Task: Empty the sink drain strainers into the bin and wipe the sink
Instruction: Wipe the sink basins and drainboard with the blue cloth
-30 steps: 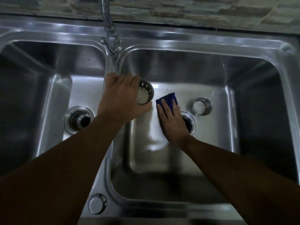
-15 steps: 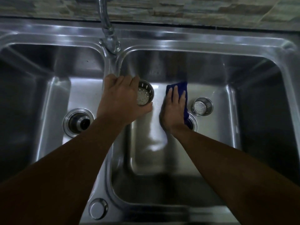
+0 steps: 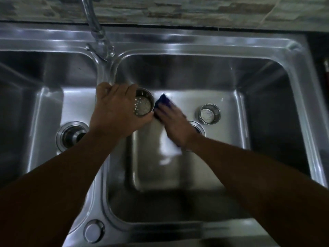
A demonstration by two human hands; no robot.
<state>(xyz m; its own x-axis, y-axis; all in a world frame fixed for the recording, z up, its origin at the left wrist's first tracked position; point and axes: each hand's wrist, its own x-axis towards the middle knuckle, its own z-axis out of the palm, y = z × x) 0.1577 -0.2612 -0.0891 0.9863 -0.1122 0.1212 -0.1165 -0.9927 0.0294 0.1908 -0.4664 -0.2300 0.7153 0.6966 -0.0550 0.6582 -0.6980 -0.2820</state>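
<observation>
A steel double sink (image 3: 204, 45) fills the view. My left hand (image 3: 115, 114) grips a perforated steel strainer (image 3: 143, 105) over the divider between the two basins. My right hand (image 3: 174, 123) presses a dark blue cloth (image 3: 164, 102) flat on the floor of the right basin, just right of the held strainer; the hand is blurred. A second strainer (image 3: 209, 114) stands upright on the right basin floor, beside the open right drain (image 3: 198, 129), which my right wrist partly covers. The left basin's drain (image 3: 72, 136) is open.
A chrome tap (image 3: 97, 31) rises at the back above the divider. A round steel cap (image 3: 94, 230) sits on the near rim. A stone-tile wall (image 3: 178, 9) runs behind the sink. No bin is in view.
My right hand has slid the blue cloth left and slightly nearer across the right basin floor, toward the held strainer. My left hand and its strainer have stayed put.
</observation>
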